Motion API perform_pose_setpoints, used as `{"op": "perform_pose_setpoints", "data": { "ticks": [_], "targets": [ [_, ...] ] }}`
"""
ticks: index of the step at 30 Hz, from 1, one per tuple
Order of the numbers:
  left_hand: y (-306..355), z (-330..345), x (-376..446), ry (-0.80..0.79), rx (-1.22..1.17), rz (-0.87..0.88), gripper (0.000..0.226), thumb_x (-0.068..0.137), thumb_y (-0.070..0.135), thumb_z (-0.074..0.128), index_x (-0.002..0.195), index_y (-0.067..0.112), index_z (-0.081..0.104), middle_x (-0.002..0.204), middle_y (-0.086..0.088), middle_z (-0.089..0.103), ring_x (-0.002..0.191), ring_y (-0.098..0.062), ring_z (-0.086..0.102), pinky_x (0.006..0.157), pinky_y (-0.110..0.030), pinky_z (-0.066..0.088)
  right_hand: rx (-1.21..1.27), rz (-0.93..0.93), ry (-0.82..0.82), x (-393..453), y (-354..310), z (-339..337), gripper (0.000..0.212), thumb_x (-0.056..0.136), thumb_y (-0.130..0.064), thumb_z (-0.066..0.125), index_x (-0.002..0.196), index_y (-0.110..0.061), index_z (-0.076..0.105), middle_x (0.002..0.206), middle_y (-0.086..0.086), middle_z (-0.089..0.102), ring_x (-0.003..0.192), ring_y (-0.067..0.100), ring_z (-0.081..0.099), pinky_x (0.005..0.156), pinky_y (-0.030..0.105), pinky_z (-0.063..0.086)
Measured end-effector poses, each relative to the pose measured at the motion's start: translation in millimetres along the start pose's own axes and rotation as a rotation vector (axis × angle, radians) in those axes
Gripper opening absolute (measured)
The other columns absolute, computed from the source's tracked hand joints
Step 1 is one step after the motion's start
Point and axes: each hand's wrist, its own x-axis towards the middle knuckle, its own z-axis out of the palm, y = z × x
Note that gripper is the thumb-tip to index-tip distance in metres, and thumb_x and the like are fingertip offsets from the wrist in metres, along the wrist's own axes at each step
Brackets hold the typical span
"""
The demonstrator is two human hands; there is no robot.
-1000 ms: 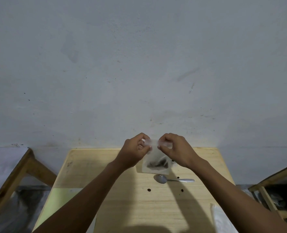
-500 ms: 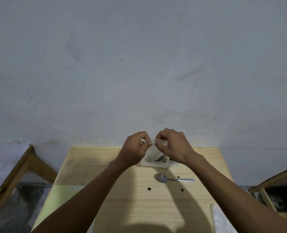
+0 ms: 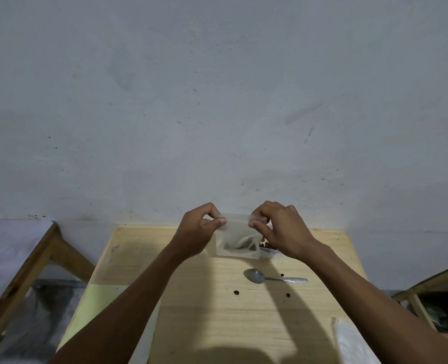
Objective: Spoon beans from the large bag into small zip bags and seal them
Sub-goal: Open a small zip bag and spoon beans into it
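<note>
left hand pinches the zip bag's top left corner | bag held above the table, beans at its bottom | right hand pinches top right, now farther out than half a second ago: seal likely pressed across | spoon idle

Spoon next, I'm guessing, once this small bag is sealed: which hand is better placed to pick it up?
Right, probably. The spoon lies on the table with its handle pointing right, just below the right hand. The left hand is farther away. Both pinch the small bag.
</note>
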Motion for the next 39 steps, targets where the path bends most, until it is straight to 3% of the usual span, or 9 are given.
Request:
{"op": "perform_pose_setpoints", "data": {
  "ticks": [4, 7, 10, 16, 19, 22, 27, 33, 39],
  "targets": [
    [-4, -1, -4, 0.020, 0.023, -0.003, 0.017, 0.091, 0.017, 0.064, 0.076, 0.014, 0.056, 0.080, -0.004, 0.076, 0.052, -0.020, 0.055, 0.052, -0.018, 0.040, 0.096, 0.088, 0.050, -6, -2, 3, 0.018, 0.091, -0.037, 0.065, 0.080, -0.024, 0.062, 0.078, -0.014, 0.062, 0.072, 0.008, 0.056, 0.073, 0.031, 0.042],
    [-3, 3, -9, 0.048, 0.000, 0.004, 0.016, 0.092, 0.013, 0.063, 0.078, 0.010, 0.057, 0.081, -0.005, 0.075, 0.053, 0.000, 0.060, 0.053, -0.010, 0.038, 0.242, 0.241, 0.039, -8, -2, 7, 0.019, 0.087, -0.038, 0.070, 0.076, -0.025, 0.061, 0.070, -0.018, 0.065, 0.068, 0.001, 0.060, 0.063, 0.023, 0.043],
    [-7, 7, -13, 0.080, -0.053, 0.007, 0.014, 0.092, 0.013, 0.064, 0.079, 0.009, 0.058, 0.085, -0.005, 0.072, 0.068, -0.008, 0.072, 0.058, -0.011, 0.041, 0.477, 0.336, 0.068, -11, -3, 13, 0.023, 0.084, -0.039, 0.074, 0.078, -0.019, 0.066, 0.068, -0.011, 0.068, 0.062, 0.009, 0.059, 0.059, 0.030, 0.051],
    [-32, -4, -27, 0.200, -0.261, -0.077, 0.008, 0.092, 0.012, 0.063, 0.086, 0.009, 0.066, 0.082, -0.015, 0.065, 0.068, -0.024, 0.067, 0.066, -0.040, 0.056, 0.836, 0.352, -0.151, -39, -17, 43, 0.003, 0.093, -0.014, 0.066, 0.090, -0.016, 0.066, 0.070, -0.009, 0.059, 0.070, 0.009, 0.058, 0.067, 0.021, 0.049],
    [-44, -11, -39, 0.239, -0.287, -0.147, 0.004, 0.091, 0.014, 0.064, 0.093, 0.011, 0.067, 0.078, -0.009, 0.066, 0.065, -0.018, 0.064, 0.056, -0.029, 0.054, 0.942, 0.461, -0.210, -53, -28, 68, 0.008, 0.094, -0.007, 0.063, 0.094, -0.014, 0.068, 0.063, -0.009, 0.059, 0.063, 0.008, 0.060, 0.061, 0.024, 0.049],
    [-66, -14, -58, 0.205, -0.271, -0.247, 0.030, 0.091, 0.027, 0.067, 0.118, 0.017, 0.057, 0.090, -0.005, 0.069, 0.070, -0.016, 0.068, 0.061, -0.033, 0.056, 1.004, 0.602, -0.169, -61, -41, 93, 0.013, 0.095, -0.001, 0.059, 0.095, -0.012, 0.067, 0.064, -0.001, 0.061, 0.061, 0.016, 0.059, 0.059, 0.031, 0.050],
    [-119, -10, -109, -0.041, -0.109, -0.372, 0.063, 0.086, 0.026, 0.073, 0.140, 0.023, 0.041, 0.099, -0.004, 0.063, 0.081, -0.016, 0.065, 0.061, -0.022, 0.052, 0.922, 0.736, -0.084, -79, -56, 134, 0.035, 0.095, 0.001, 0.053, 0.120, -0.023, 0.054, 0.082, 0.013, 0.064, 0.073, 0.026, 0.062, 0.065, 0.040, 0.054],
    [-165, -7, -151, -0.063, 0.063, -0.439, 0.073, 0.084, 0.020, 0.074, 0.147, 0.022, 0.036, 0.083, 0.006, 0.057, 0.077, -0.011, 0.058, 0.059, -0.012, 0.045, 0.768, 0.756, -0.167, -109, -75, 183, 0.042, 0.092, -0.001, 0.058, 0.128, -0.022, 0.052, 0.074, 0.013, 0.063, 0.066, 0.025, 0.059, 0.061, 0.038, 0.051],
    [-194, 1, -166, -0.086, 0.224, -0.459, 0.080, 0.084, 0.021, 0.075, 0.152, 0.020, 0.031, 0.097, -0.003, 0.058, 0.091, -0.017, 0.059, 0.076, -0.021, 0.045, 0.517, 0.676, -0.330, -130, -86, 208, 0.071, 0.081, -0.011, 0.072, 0.143, -0.019, 0.040, 0.088, 0.004, 0.064, 0.077, 0.018, 0.060, 0.065, 0.029, 0.048]
  ]
}}
